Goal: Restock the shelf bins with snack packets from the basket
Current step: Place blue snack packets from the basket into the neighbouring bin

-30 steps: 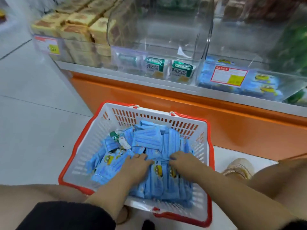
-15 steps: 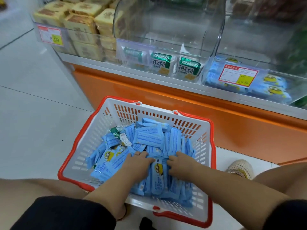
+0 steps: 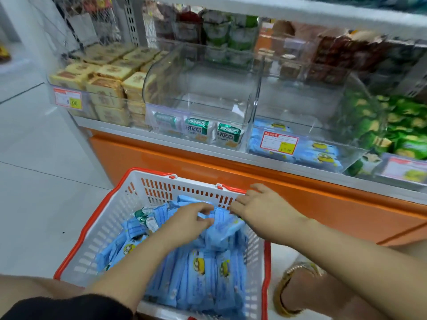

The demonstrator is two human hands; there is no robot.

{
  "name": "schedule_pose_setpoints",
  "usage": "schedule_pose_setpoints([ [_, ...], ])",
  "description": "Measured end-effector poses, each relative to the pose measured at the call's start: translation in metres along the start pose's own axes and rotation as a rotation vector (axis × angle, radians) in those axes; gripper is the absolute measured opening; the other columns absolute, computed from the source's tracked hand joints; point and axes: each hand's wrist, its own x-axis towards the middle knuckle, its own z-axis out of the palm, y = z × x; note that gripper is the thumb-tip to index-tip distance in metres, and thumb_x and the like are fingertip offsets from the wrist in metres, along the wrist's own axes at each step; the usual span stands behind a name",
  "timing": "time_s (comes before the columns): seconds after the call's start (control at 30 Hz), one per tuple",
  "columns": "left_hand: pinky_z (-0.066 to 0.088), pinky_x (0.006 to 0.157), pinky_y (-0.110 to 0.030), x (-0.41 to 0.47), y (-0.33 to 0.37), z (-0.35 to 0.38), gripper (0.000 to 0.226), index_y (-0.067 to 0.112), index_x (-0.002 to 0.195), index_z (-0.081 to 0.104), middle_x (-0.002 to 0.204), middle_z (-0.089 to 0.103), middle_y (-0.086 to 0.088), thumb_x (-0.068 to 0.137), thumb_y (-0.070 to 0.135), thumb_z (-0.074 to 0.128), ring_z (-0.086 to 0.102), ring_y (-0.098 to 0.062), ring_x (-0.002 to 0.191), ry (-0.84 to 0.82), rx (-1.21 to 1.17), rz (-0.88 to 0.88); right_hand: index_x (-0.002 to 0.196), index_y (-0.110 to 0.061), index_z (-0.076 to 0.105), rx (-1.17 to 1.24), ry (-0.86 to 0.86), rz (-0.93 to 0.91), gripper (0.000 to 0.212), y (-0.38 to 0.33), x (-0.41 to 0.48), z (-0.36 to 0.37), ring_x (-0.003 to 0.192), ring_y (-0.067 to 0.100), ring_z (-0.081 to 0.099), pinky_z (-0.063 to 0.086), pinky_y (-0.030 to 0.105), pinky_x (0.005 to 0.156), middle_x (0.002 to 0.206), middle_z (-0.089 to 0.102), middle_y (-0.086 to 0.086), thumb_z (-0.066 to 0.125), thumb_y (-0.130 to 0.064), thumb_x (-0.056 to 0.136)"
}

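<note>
Basket (image 3: 111,218) of white plastic with a red rim is sitting on the tiled floor (image 3: 34,204) in front of a crouching person, heaped with blue snack packets (image 3: 198,273). The left hand (image 3: 189,221) is reaching in from a black sleeve (image 3: 69,306), its grip curling round packets at the top of the heap. The right hand (image 3: 263,207) is lying just beside it at the basket's far rim, its grip wide, fingers spread and touching the same packets. Beyond the basket, an orange shelf base (image 3: 300,195) is carrying a row of clear bins (image 3: 300,100). One bin, bearing a red-bordered price label (image 3: 279,142), is holding a few matching blue packets; the bin to its left is holding green-and-white packets (image 3: 212,131).
</note>
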Motion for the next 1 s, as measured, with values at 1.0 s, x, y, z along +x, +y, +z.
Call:
schedule_pose_setpoints([
  [1.0, 0.047, 0.099, -0.039, 0.102, 0.248, -0.075, 0.068, 0.033, 0.149, 0.032, 0.136, 0.055, 0.003, 0.091, 0.03, 0.068, 0.058, -0.018, 0.117, 0.409, -0.033, 0.483, 0.134, -0.029, 0.043, 0.038, 0.187, 0.664, 0.054, 0.19, -0.02, -0.105, 0.119, 0.02, 0.056, 0.036, 0.037, 0.105, 0.127, 0.054, -0.006, 0.063, -0.047, 0.087],
])
